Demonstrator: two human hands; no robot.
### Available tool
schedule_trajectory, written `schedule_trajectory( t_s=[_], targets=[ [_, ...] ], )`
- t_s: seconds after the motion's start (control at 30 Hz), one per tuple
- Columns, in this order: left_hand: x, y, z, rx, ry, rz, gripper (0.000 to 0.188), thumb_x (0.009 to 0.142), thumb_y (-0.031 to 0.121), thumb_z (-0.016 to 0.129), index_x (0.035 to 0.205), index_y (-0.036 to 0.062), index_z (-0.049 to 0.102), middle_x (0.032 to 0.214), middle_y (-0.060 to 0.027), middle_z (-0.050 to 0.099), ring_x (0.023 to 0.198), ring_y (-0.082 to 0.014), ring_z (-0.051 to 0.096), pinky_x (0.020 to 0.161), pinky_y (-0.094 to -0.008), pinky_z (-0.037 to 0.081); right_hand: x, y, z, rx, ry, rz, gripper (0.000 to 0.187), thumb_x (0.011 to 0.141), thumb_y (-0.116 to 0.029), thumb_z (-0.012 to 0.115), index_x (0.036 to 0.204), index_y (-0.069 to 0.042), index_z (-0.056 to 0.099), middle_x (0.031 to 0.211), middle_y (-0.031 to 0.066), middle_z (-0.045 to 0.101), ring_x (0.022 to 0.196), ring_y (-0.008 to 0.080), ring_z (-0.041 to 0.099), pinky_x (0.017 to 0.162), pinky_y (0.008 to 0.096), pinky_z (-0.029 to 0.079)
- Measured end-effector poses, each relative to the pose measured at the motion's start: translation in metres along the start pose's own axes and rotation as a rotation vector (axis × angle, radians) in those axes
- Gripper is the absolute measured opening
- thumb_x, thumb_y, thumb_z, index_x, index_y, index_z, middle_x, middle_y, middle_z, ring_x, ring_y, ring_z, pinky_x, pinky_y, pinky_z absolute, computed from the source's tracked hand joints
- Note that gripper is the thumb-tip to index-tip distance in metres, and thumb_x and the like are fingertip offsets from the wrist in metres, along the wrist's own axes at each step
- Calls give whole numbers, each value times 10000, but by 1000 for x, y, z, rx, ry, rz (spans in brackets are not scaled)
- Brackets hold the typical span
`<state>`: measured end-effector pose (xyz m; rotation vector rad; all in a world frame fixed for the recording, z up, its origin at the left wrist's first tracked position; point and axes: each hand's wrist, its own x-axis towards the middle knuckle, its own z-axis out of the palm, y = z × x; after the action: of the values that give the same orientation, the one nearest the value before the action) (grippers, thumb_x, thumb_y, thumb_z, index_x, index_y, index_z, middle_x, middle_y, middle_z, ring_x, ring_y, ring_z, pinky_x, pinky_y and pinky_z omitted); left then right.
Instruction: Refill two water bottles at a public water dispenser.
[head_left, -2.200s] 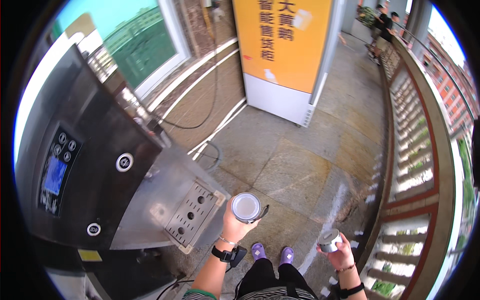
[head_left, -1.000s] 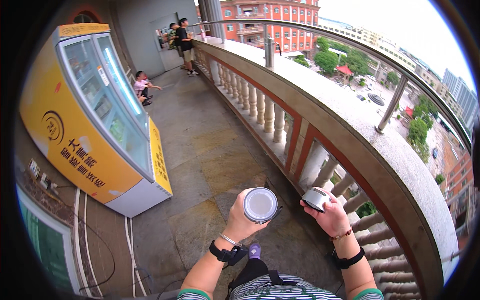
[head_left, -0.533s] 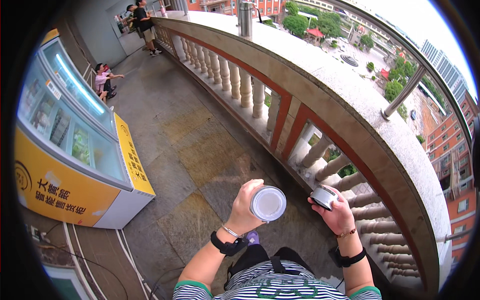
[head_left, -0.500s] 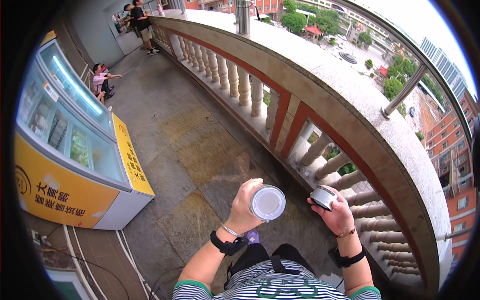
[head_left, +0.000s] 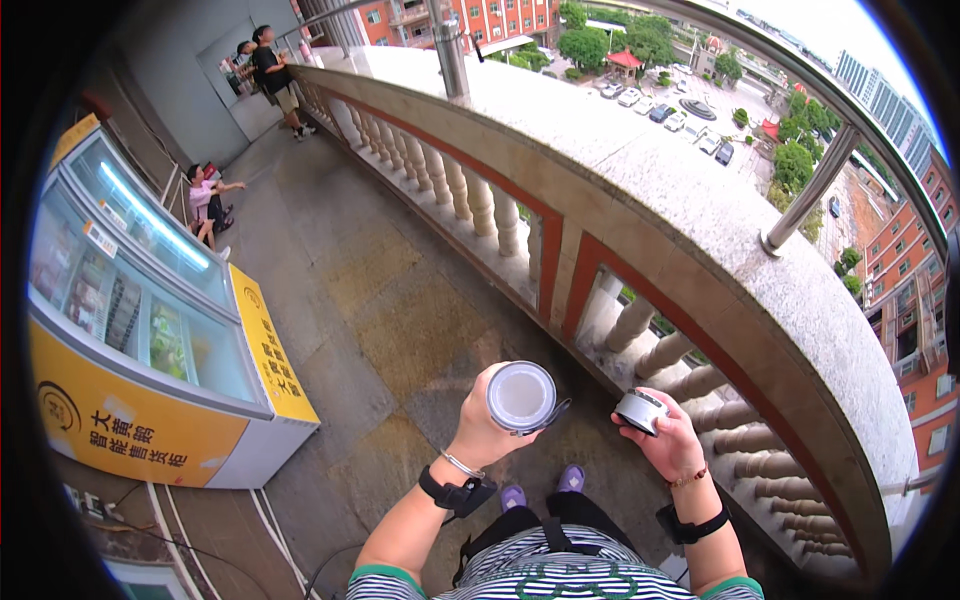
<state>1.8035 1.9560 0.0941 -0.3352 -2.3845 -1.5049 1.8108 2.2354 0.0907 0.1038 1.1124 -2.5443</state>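
My left hand (head_left: 480, 425) is wrapped around the side of a round, silver-rimmed cup (head_left: 521, 396), seen end-on from above with a pale round face toward me. A dark strap or loop sticks out at its right side. To the right and apart from it, my right hand (head_left: 672, 440) grips a short silver lid (head_left: 641, 411) with black parts, tilted between thumb and fingers. Both are held at about waist height in front of me, above the floor. What lies inside the cup cannot be made out clearly.
A yellow and white glass-topped chest freezer (head_left: 150, 400) stands at the left. Along the right runs a stone balustrade (head_left: 640, 180) with a metal rail (head_left: 810, 190). One person (head_left: 208, 200) sits beyond the freezer; others (head_left: 272, 75) stand at the far end. Cables lie at lower left.
The lid has turned in my right hand and now tilts differently. The cup has shifted slightly left, and its dark strap has come into sight. My view has also moved a little.
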Motion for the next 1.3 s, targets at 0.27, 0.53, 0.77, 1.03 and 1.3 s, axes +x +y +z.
schedule_trajectory(
  t_s=[0.27, 0.53, 0.77, 1.03, 1.3],
  targets=[
    [129, 65, 10, -302, -60, 89, 705, 575, 37, 808, 1197, -13, 480, 1117, -60, 584, 1022, -155, 561, 921, -294, 431, 5, -66, -43, 45, -84, -51, 520, 768, -186, 679, 1213, 11, 495, 1117, 192, 588, 1046, 350, 589, 879, 418, 504],
    [269, 114, 34, -589, -192, 71, 564, 644, -64, 737, 1159, 11, 519, 1031, -41, 609, 931, -136, 597, 853, -301, 484, 0, -90, -67, 93, -28, -166, 474, 786, -165, 647, 1200, 13, 500, 1090, 184, 595, 1019, 360, 594, 873, 435, 505],
    [367, 94, 69, -657, -357, 90, 501, 675, -51, 728, 1131, 18, 532, 1019, -37, 615, 935, -146, 592, 870, -310, 459, 12, -103, -64, 93, 93, -282, 484, 772, -176, 653, 1193, 10, 504, 1070, 172, 598, 1018, 360, 595, 864, 433, 505],
    [438, 61, 114, -729, -464, 66, 538, 654, -35, 758, 1130, 33, 515, 993, -48, 631, 934, -158, 607, 852, -310, 475, 59, -101, -31, 39, 271, -437, 541, 746, -226, 654, 1197, 24, 491, 1077, 189, 590, 995, 383, 598, 845, 462, 516],
    [471, 31, 151, -752, -536, 82, 595, 623, -47, 778, 1144, 60, 511, 1035, -44, 622, 967, -166, 602, 858, -307, 482, 92, -125, 10, -18, 344, -568, 569, 747, -191, 678, 1234, 12, 467, 1111, 174, 584, 1017, 338, 596, 870, 418, 505]
  ],
)
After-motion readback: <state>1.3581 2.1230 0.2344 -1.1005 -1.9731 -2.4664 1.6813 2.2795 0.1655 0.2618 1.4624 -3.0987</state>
